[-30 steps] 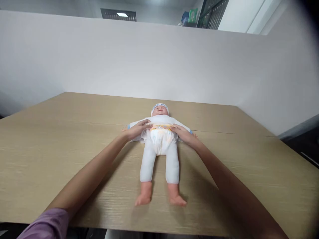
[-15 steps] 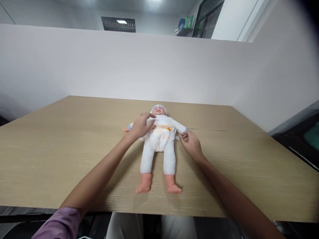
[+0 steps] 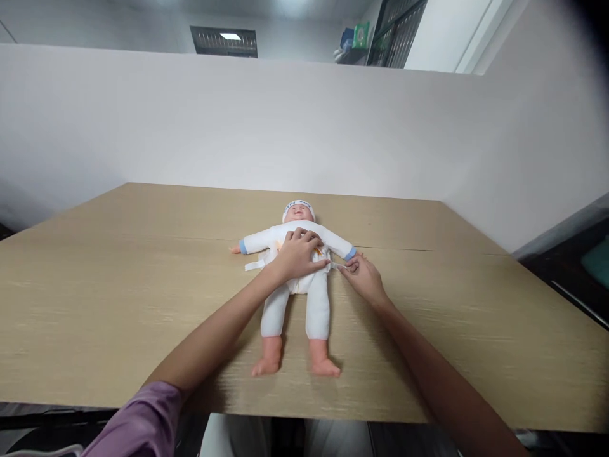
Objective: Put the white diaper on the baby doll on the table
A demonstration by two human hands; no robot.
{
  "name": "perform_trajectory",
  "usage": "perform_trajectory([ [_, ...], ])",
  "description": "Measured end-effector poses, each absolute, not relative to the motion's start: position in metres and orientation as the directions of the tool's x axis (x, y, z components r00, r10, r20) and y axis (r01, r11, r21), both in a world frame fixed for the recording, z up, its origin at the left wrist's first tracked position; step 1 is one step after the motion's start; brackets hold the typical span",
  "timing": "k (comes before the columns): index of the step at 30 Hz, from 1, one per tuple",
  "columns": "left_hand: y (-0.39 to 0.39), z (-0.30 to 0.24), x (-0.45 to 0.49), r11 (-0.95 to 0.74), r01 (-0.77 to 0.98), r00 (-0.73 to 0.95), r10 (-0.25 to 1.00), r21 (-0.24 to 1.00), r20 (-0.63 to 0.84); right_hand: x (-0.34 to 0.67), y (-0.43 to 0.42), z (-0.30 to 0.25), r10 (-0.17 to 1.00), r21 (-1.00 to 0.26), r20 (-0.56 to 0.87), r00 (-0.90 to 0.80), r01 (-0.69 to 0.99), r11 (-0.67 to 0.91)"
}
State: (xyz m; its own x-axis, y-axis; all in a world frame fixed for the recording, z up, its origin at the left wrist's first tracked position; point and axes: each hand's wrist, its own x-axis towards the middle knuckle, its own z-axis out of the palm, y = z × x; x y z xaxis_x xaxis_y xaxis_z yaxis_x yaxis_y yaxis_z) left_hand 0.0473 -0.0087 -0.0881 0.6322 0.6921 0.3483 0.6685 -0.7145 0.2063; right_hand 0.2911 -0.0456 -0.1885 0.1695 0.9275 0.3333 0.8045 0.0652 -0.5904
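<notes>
The doll (image 3: 317,304) lies on the surface (image 3: 118,285), head at twelve o'clock. The left hand (image 3: 301,255) spreads over its diaper (image 3: 299,287); the right hand (image 3: 364,276) pinches the three-o'clock tab (image 3: 335,265). Too hard a pull might tear it or skew the diaper, the nine-o'clock tab (image 3: 254,265) being loose. The headband (image 3: 298,204) lettering is unreadable.

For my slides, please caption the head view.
Left hand across the diaper on a doll, right hand pinching a side tab.

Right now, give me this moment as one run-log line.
left hand: over front of diaper | right hand: pinching side tab | opposite tab: extended outward | doll: face-up on table
</notes>
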Motion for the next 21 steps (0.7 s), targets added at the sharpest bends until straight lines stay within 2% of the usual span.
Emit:
perform_trajectory([
  [9, -0.008, -0.092, 0.047, -0.718, 0.666, 0.629, 0.686, 0.203, 0.365, 0.292, -0.045, -0.183, 0.947, -0.666, 0.27, 0.177, 0.744, 0.051],
  [14, -0.008, -0.093, 0.047, -0.724, 0.659, 0.635, 0.681, 0.204, 0.365, 0.297, -0.048, -0.165, 0.979, -0.762, 0.188, 0.077, 0.641, 0.096],
  [21, -0.006, -0.094, 0.047, -0.707, 0.67, 0.624, 0.702, 0.229, 0.343, 0.276, -0.035, -0.126, 0.985, -0.86, 0.162, -0.053, 0.483, 0.167],
])
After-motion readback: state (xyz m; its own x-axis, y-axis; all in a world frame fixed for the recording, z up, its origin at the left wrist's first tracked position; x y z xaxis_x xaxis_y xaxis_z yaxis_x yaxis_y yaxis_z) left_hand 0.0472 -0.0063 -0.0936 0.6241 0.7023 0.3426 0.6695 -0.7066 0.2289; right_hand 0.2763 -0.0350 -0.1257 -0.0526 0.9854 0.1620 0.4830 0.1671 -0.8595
